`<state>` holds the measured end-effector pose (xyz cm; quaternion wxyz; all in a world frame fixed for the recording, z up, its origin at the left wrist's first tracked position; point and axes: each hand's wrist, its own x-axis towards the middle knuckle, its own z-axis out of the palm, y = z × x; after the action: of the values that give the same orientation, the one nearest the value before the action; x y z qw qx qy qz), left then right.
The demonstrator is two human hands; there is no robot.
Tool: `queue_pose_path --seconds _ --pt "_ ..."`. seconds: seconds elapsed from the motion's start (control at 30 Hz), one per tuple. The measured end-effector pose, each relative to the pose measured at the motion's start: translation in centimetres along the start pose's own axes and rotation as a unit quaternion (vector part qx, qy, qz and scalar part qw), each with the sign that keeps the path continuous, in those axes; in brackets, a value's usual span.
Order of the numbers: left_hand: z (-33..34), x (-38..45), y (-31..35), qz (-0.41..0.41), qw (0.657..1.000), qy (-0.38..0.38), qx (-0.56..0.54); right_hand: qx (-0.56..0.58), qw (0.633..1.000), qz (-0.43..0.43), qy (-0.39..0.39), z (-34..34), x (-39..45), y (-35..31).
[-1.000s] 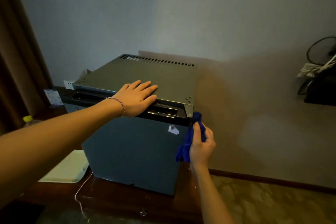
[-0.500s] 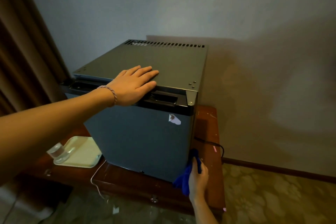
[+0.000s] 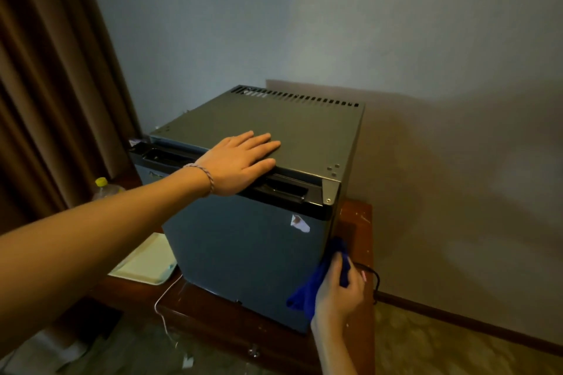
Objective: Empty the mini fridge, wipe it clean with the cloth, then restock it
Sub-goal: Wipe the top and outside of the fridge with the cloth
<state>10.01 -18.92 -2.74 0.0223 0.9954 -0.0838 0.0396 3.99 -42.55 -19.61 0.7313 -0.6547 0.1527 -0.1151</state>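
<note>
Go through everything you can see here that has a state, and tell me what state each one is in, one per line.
Fridge: door closed, upright on the table.
Left hand: flat, fingers straight, resting on the fridge top.
Right hand: grips the cloth against the fridge's lower right corner.
Cloth: bunched, partly hanging.
Tray: lying flat beside the fridge.
Bottle: capped, mostly hidden.

Blue cloth; dark grey fridge; brown curtain.
</note>
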Motion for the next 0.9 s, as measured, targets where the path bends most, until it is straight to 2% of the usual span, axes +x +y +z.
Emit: queue_pose_path --seconds 0.07,0.17,0.23,0.33,0.43,0.5,0.53,0.63,0.67,0.77,0.83,0.9 --pt "-0.1 0.0 -0.1 0.0 1.0 -0.011 -0.011 0.061 0.998 -0.001 0.014 0.7 0.8 -1.7" --pt "-1.0 0.0 -0.6 0.019 0.999 -0.042 -0.029 0.095 0.994 -0.057 0.0 1.5 1.7 -5.8" --pt "-1.7 -0.4 -2.0 0.04 0.997 -0.071 -0.014 0.102 0.987 -0.122 -0.002 1.6 1.6 -8.9" --pt "-2.6 -1.2 -6.9 0.014 0.996 -0.087 0.001 0.024 0.958 -0.284 0.021 2.3 0.7 -12.8" --pt "-3.2 -2.5 -13.0 -0.029 0.996 -0.079 0.006 -0.155 0.901 -0.404 0.018 3.7 0.2 -15.6" --pt "-2.8 -3.4 -16.0 -0.04 0.997 -0.067 -0.023 -0.285 0.843 -0.457 -0.004 5.2 -0.2 -16.8" --pt "-2.4 -3.7 -16.9 -0.038 0.996 -0.052 -0.054 -0.329 0.815 -0.475 -0.036 6.3 -0.5 -17.2" --pt "-2.0 -4.0 -18.1 -0.026 0.986 0.002 -0.167 -0.379 0.784 -0.462 -0.166 11.4 -2.1 -17.9" --pt "-2.1 -3.8 -18.4 -0.027 0.979 0.014 -0.201 -0.403 0.762 -0.466 -0.201 13.5 -2.6 -17.7" --pt "-2.1 -3.4 -19.3 -0.054 0.938 0.039 -0.339 -0.489 0.663 -0.504 -0.26 19.7 -4.3 -16.7" --pt "-1.6 -3.1 -19.8 -0.063 0.915 0.031 -0.397 -0.516 0.627 -0.51 -0.283 23.3 -5.3 -16.6" --pt "-1.5 -3.0 -19.6 -0.067 0.877 0.035 -0.475 -0.547 0.593 -0.512 -0.295 25.8 -6.3 -16.8"
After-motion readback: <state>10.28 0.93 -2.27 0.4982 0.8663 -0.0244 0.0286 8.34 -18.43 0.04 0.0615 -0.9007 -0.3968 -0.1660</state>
